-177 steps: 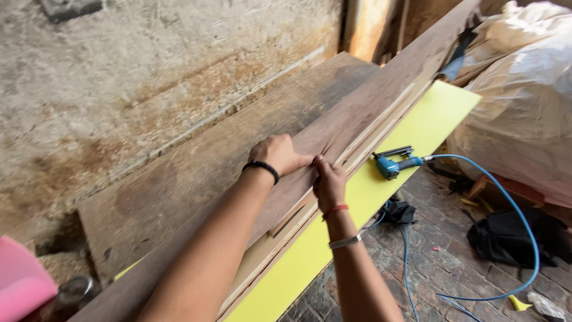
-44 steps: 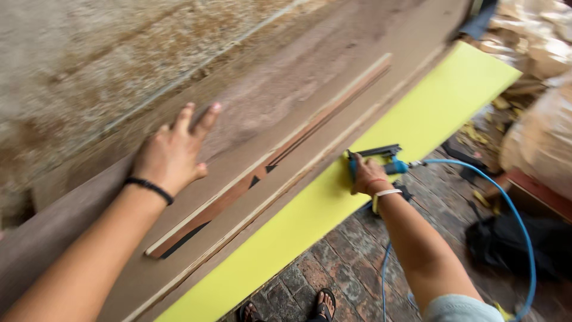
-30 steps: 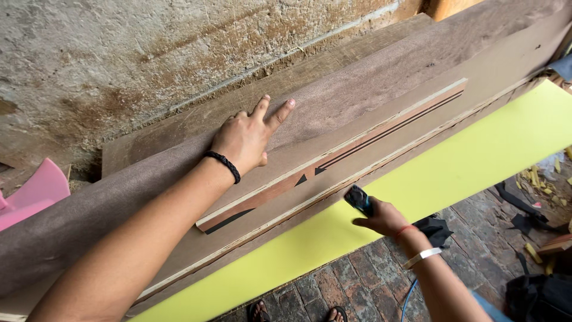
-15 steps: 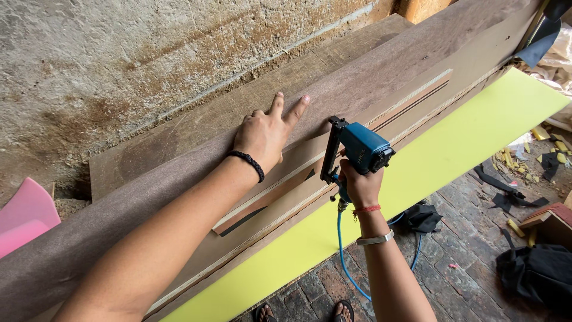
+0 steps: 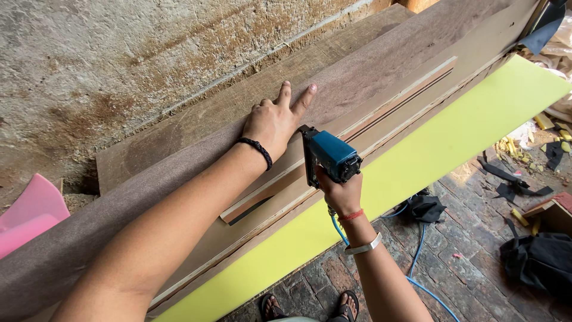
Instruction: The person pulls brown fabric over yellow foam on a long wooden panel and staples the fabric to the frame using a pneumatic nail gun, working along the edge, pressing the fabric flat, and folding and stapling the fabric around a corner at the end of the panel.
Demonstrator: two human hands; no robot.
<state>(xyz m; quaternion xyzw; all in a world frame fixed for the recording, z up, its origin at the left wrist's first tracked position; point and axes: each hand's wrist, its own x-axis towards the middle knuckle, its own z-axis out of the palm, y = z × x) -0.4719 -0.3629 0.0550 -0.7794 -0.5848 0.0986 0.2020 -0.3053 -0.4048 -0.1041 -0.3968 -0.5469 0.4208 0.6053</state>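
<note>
My left hand [image 5: 275, 121] presses flat on brown fabric [image 5: 363, 77] stretched over a long wooden panel [image 5: 411, 95], fingers spread, a black band on its wrist. My right hand [image 5: 341, 194] grips a blue pneumatic staple gun [image 5: 328, 156], its nose set against a narrow wooden strip [image 5: 381, 110] just right of my left hand. A blue air hose [image 5: 417, 280] trails down from the gun. The panel lies on a bright yellow-green foam sheet [image 5: 453, 143].
A rough concrete wall [image 5: 119, 65] rises behind the panel. Pink foam [image 5: 30, 211] lies at the left. On the brick floor [image 5: 465, 238] are black fabric scraps [image 5: 536, 262], yellow foam bits [image 5: 518, 146] and my sandalled feet [image 5: 310, 307].
My right hand took the staple gun off the yellow foam sheet and brought it up to the wooden strip beside my left hand, which stayed pressed on the fabric.
</note>
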